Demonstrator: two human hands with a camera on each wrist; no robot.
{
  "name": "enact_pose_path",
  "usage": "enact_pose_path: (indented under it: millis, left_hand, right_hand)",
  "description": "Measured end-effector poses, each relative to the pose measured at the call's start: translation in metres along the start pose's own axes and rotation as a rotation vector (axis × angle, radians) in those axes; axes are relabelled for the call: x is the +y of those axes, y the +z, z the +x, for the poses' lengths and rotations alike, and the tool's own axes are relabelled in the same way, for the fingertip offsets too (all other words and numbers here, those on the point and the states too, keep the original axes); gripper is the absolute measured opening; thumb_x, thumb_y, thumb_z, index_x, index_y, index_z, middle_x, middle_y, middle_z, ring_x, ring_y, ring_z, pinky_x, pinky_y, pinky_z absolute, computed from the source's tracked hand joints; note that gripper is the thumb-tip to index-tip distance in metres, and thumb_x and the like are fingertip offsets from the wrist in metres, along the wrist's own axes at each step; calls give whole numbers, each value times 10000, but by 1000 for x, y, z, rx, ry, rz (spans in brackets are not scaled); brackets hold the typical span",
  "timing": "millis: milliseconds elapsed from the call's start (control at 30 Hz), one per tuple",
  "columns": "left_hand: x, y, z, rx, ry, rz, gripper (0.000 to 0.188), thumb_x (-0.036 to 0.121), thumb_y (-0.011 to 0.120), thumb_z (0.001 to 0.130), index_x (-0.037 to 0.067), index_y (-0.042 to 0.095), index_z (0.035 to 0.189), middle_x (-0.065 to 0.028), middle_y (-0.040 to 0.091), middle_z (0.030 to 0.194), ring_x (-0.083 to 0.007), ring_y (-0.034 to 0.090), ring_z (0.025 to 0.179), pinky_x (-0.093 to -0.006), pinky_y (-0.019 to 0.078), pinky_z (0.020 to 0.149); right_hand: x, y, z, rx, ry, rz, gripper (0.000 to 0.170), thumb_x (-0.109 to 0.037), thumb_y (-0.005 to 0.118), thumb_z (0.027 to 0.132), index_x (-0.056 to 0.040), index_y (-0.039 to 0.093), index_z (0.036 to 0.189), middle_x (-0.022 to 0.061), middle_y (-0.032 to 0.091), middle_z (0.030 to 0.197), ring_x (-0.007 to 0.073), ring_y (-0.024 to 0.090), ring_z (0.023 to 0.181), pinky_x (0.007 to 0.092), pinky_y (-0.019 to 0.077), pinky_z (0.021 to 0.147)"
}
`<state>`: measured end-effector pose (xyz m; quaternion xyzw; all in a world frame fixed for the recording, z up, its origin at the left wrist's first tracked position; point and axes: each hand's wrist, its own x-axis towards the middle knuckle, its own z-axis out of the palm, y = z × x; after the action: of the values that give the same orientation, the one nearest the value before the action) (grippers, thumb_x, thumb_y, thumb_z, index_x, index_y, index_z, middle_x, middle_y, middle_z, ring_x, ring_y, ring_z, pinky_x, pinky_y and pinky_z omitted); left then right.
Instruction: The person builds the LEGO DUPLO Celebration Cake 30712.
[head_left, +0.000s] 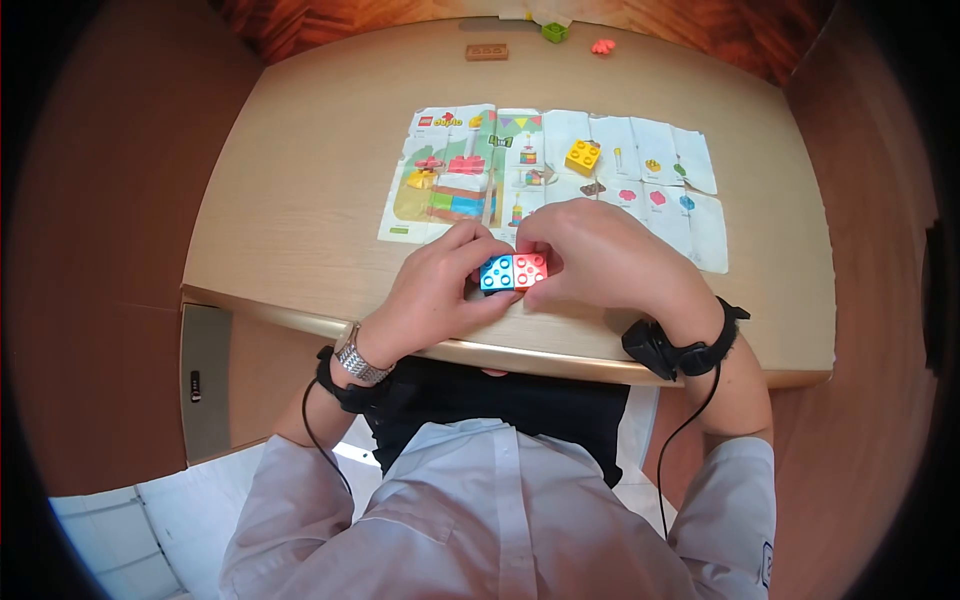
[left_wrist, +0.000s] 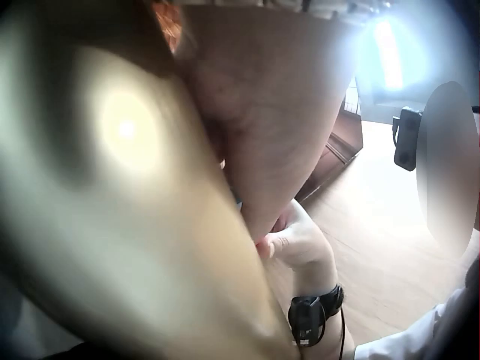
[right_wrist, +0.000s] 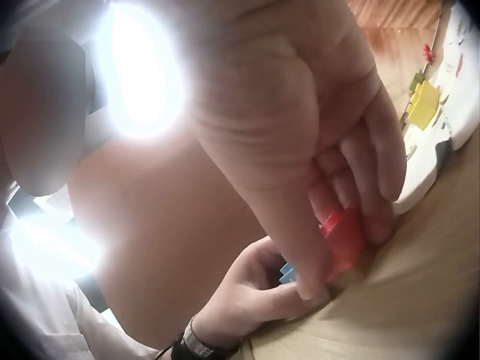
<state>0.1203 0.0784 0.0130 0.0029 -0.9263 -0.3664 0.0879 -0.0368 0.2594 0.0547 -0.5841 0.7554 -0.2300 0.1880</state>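
A blue brick (head_left: 497, 272) and a red brick (head_left: 531, 270) stand side by side, touching, near the table's front edge. The left hand (head_left: 437, 287) grips the blue one from the left, thumb at its near side. From the right, the right hand (head_left: 600, 257) pinches the red one between thumb and fingers. The right wrist view shows the red brick (right_wrist: 346, 241) between the right thumb and fingers, low over the wood, with a bit of the blue brick (right_wrist: 286, 274) beside the left hand (right_wrist: 259, 292). In the left wrist view the hands hide most of the bricks.
Behind the hands lies a creased paper sheet (head_left: 455, 180) with printed pictures; a yellow brick (head_left: 582, 157) stands on it. At the table's far edge are a brown brick (head_left: 487, 52), a green brick (head_left: 554, 33) and a small red piece (head_left: 603, 47).
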Motion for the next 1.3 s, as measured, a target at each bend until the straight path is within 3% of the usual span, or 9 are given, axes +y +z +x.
enact_pose_path:
  millis: [133,233,333,467,600,933,1000,1100,1300]
  left_hand:
    - [-3,-14,6,-186,30,1,522,194,871,840,39,696,1306,-86,641,1146,-213,687,931,-324,566,757]
    - [7,-35,12,-271,132,120,582,261,874,866,42,669,1365,-97,647,1191,-235,681,977,-352,569,821]
    - [9,-61,25,-372,107,8,646,320,874,879,70,643,1428,-92,658,1204,-248,679,970,-377,563,852]
    - [-25,-78,63,-333,151,-7,485,336,851,921,83,731,1316,-75,723,1058,-200,665,927,-330,540,793]
    - [-43,-74,102,-306,-58,-12,235,235,778,990,25,770,1095,-35,740,909,-112,647,820,-286,536,750]
    - [-65,-56,94,-260,-25,-259,162,146,737,1007,-16,747,1012,-34,744,872,-75,658,788,-278,571,756]
    - [-60,-59,93,-342,-106,-177,146,146,740,994,1,754,1001,-43,747,839,-86,666,753,-278,570,733]
    - [-69,-56,95,-305,10,-127,143,166,745,959,26,756,986,-81,740,804,-154,672,683,-302,547,678]
    - [-73,-54,95,-278,83,-98,163,210,702,958,53,724,920,-134,720,803,-282,677,694,-398,523,668]
  right_hand:
    - [8,-16,1,-12,25,98,403,-328,896,785,-27,783,1028,160,762,882,332,741,854,423,574,766]
    - [19,-26,5,306,82,136,342,-347,855,871,-26,812,983,165,776,881,306,744,785,395,578,730]
    - [32,-33,7,396,213,-11,308,-323,830,901,-24,816,975,169,782,897,297,749,795,397,580,739]
    - [41,-34,7,399,261,-38,286,-315,788,938,-37,824,993,148,792,899,286,753,806,388,582,745]
    - [43,-36,9,364,288,-44,284,-311,771,950,-35,822,994,140,794,896,270,749,801,381,581,748]
    - [62,-29,16,544,352,131,231,-199,780,949,-8,806,1075,143,796,950,213,725,793,336,580,760]
    - [70,-30,26,578,375,157,233,-191,779,951,-7,800,1093,147,796,973,210,726,804,331,581,766]
    - [77,-34,46,597,379,81,262,-202,770,961,-10,785,1139,151,791,996,221,737,847,336,585,780]
    - [126,-64,132,529,324,-298,425,-35,656,929,-53,698,1352,203,733,1261,361,710,1143,444,570,965]
